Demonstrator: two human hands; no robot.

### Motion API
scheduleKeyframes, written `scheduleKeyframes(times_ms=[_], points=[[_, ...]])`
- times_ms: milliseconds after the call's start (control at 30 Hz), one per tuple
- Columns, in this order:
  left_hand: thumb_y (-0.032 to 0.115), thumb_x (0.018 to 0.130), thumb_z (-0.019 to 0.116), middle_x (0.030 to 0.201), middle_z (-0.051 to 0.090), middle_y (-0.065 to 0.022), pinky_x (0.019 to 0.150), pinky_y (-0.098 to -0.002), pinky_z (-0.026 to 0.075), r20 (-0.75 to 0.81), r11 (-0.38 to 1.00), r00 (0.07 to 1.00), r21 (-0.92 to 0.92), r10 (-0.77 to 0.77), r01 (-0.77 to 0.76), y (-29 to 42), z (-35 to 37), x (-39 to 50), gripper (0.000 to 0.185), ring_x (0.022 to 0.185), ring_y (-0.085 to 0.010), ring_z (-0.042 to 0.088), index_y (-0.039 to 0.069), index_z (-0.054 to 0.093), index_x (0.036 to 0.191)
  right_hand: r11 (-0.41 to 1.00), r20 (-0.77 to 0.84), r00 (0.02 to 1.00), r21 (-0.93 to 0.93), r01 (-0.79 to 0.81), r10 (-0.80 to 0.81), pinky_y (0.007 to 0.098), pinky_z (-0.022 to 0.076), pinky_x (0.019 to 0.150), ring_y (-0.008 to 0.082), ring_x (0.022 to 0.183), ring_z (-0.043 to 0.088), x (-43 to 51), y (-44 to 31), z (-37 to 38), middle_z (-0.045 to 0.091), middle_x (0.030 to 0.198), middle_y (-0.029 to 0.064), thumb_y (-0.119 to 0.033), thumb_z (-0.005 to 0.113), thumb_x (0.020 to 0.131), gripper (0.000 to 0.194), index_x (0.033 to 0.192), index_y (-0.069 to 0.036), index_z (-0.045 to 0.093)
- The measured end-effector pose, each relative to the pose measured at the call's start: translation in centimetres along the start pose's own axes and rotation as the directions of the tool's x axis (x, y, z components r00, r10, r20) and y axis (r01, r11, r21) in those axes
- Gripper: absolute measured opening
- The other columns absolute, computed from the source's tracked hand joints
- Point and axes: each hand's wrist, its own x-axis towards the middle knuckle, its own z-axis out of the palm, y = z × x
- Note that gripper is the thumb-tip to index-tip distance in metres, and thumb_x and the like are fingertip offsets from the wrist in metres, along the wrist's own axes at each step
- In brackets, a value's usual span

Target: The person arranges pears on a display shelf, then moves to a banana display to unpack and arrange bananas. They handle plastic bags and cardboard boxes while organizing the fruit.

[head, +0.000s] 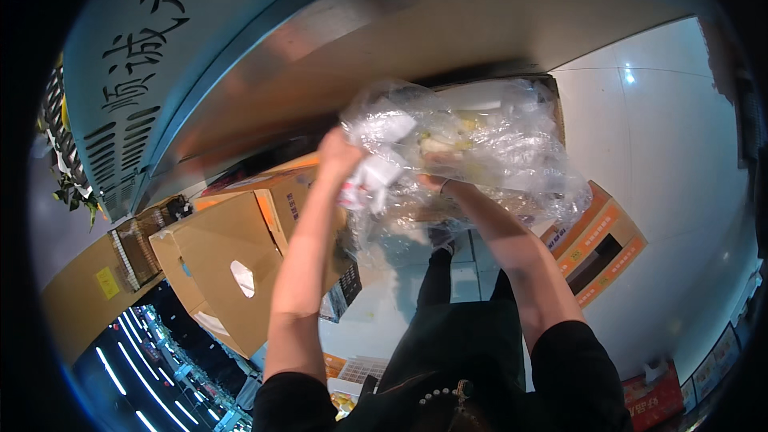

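Observation:
A large crinkled clear plastic bag or liner (504, 144) lies across a cardboard box (559, 109), whose dark rim shows at the back and right. My left hand (339, 155) grips the sheet's left edge beside white crumpled wrapping (384, 175). My right hand (437, 175) is at the middle of the plastic, its fingers partly covered by the film, so their hold is unclear. Pale yellow-green items (447, 139), perhaps produce, show blurred through the plastic near my right fingers.
A metal cabinet (408, 30) with printed characters runs along the far side. Cardboard cartons (231, 258) stack at left. An orange-printed carton (600, 246) with a hand slot sits at right on the tiled floor (672, 192). A red box (654, 393) stands lower right.

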Motion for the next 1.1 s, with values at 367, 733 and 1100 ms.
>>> scheduleKeyframes(times_ms=[367,733,1100], points=[[0.015,0.074,0.066,0.121,0.056,-0.0126,0.096,-0.0344,0.044,0.140,0.687,0.975,-0.692,-0.174,0.222,-3.2,18.5,-0.2,0.061,0.108,-0.0255,0.055,0.003,0.045,0.130,0.893,-0.285,0.954,0.398,0.208,-0.095,0.0290,0.0471,0.079,0.0163,0.090,0.054,-3.6,7.2,0.1,0.058,0.100,0.0065,-0.034,0.047,0.092,0.034,0.108,-0.005,0.056],[0.000,0.069,0.051,0.104,0.060,-0.0201,0.086,-0.0362,0.050,0.444,0.227,0.814,-0.895,0.373,0.384,-2.3,11.2,-4.6,0.052,0.098,-0.0297,0.059,-0.006,0.049,0.121,0.961,-0.166,0.982,-0.273,0.037,-0.085,0.0295,0.0433,0.089,0.0183,0.101,0.054,-8.9,9.5,-12.2,0.058,0.111,0.0082,-0.028,0.049,0.092,0.032,0.113,-0.006,0.057],[0.009,0.066,0.055,0.063,0.059,-0.0119,0.053,-0.0344,0.050,0.601,0.149,0.796,-0.796,0.072,0.587,2.6,8.2,-4.4,0.007,0.053,-0.0231,0.058,0.003,0.057,0.062,0.898,-0.113,0.983,-0.433,0.080,-0.142,0.0301,0.0395,0.099,0.0203,0.112,0.053,-8.0,8.4,-15.7,0.057,0.121,0.0099,-0.023,0.050,0.091,0.033,0.118,-0.007,0.059]])
